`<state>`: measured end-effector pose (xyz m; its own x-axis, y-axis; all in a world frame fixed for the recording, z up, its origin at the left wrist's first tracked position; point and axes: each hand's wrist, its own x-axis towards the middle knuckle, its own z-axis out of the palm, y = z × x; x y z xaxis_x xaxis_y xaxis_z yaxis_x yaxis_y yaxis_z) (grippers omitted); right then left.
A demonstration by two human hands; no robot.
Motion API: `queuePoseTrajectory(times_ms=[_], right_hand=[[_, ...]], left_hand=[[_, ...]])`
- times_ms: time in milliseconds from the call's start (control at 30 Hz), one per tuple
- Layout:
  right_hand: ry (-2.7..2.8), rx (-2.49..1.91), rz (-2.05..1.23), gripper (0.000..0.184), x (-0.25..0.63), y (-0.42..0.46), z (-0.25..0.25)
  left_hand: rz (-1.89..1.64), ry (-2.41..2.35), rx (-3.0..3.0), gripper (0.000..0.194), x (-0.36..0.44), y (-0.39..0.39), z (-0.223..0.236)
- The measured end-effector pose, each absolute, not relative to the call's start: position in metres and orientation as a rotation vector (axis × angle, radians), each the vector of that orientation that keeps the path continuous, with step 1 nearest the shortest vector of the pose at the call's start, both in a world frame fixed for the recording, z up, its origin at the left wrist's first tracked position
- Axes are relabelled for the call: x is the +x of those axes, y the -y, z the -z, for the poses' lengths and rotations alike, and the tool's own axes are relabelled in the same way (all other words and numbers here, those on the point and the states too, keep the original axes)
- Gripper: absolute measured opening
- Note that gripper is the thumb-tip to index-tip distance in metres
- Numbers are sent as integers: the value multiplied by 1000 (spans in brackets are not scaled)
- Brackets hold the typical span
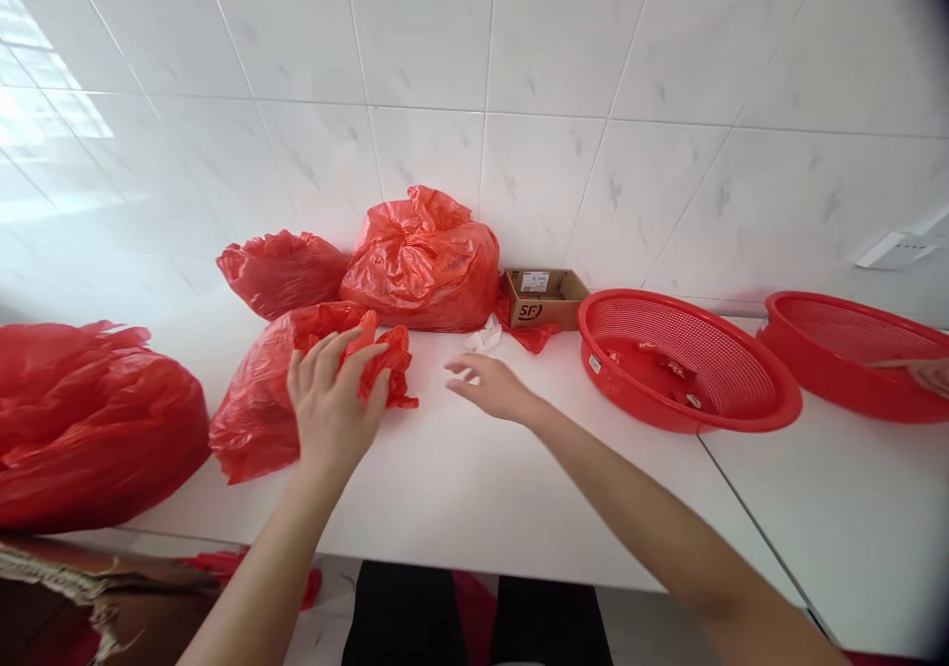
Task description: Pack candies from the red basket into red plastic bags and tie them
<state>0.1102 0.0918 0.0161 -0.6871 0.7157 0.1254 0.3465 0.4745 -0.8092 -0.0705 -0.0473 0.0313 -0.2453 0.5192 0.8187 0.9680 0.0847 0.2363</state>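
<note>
My left hand (333, 399) is raised in front of a red plastic bag (256, 399), fingers apart and curved; whether it touches the bag I cannot tell. Over the white table, right of that bag, hovers my right hand (489, 384), thumb and fingers apart with nothing between them. A large tied red bag (426, 266) stands behind both hands against the wall, with a smaller red bag (282, 271) beside it. A crumpled white tissue (485, 334) lies just beyond my right hand.
Right of my hands, a red mesh basket (689, 360) holds a few small packets. Another red basket (852, 350) has a co-worker's hand (932, 374) at it. A small cardboard box (545, 298) stands by the wall. A big red bag (96, 429) sits at left, above a torn carton (148, 607).
</note>
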Motion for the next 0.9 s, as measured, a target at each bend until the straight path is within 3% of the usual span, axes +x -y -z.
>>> queuePoseTrajectory(times_ms=[100,233,300,500,767,900], right_hand=[[2162,-894,-1134,48,42,-89,6],[2018,-845,-1278,16,2,-86,26],[1925,-805,-1335,9,6,-89,30],[1507,-872,-1411,24,71,-121,17],[1329,-819,-1497,27,128,-112,4],[1294,-733,-1610,36,126,-89,7]], left_hand=[[687,2118,-1558,28,-74,31,-33],[499,2301,-1466,32,-89,35,-20],[489,2330,-1406,32,-101,41,-12],[477,2379,-1374,29,-118,46,-1],[1053,1895,-1553,33,-57,37,-12],[1600,2031,-1956,80,-31,22,-2]])
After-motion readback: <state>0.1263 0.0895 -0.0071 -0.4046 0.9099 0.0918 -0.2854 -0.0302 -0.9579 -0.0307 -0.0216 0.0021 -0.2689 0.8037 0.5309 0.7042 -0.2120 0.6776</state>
